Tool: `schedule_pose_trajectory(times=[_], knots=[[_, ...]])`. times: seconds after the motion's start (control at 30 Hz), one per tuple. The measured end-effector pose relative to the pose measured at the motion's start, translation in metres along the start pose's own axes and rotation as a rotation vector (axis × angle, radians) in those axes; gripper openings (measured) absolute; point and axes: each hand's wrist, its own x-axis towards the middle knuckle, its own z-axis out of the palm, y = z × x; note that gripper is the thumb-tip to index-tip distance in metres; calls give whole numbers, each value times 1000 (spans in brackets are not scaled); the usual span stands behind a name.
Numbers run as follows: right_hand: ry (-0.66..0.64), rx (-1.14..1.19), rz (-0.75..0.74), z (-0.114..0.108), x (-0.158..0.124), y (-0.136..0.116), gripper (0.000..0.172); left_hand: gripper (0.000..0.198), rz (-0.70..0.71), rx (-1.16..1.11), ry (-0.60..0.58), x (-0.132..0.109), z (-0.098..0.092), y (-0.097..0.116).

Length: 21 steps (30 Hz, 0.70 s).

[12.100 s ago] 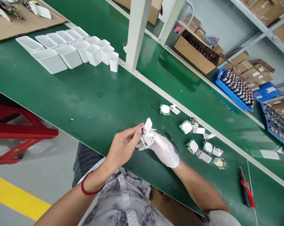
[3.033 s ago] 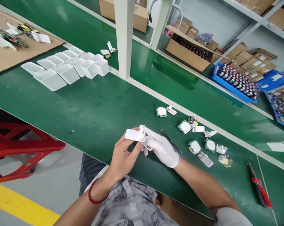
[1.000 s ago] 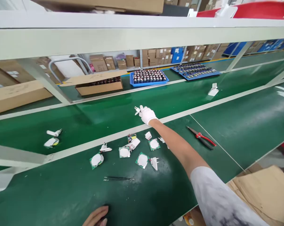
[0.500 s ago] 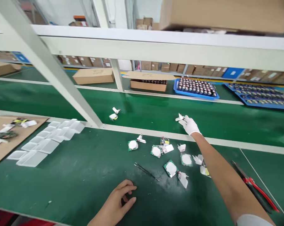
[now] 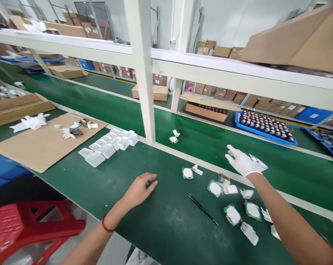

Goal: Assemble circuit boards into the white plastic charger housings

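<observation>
My left hand, bare with a red bracelet on the wrist, hovers over the green bench with fingers apart and nothing in them. In a white glove, my right hand reaches over the green belt, its fingers spread. A white piece lies just beyond the glove, partly hidden by it. On the belt farther left sits another small assembly. Several green boards with white discs, such as one board, lie on the bench between the hands and below the glove. Black tweezers lie among them.
Translucent white covers stand in rows at the left, beside a cardboard sheet with parts. A white post rises at the bench edge. Blue tray and cardboard box stand behind the belt. A red stool is at lower left.
The view has swung left. My right hand has let go of the white piece and its fingers have spread. My left hand has moved forward over the bench, its fingers opening somewhat.
</observation>
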Motion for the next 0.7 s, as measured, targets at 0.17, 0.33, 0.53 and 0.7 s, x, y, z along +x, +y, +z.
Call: schedule_pose_trajectory(times=[0.17,0.33,0.53,0.7], knots=[[-189,17,-290,13,20,-106,47,40,-143,240,310,44,-43,-70],[-228,36,-283,31,56,-175,58,43,-274,416,472,75,-72,-114],[-185,168,-217,51,81,-213,41,34,-349,483,488,90,-76,-144],[-179,407,-122,59,94,-219,43,30,-289,480,485,84,-77,-142]])
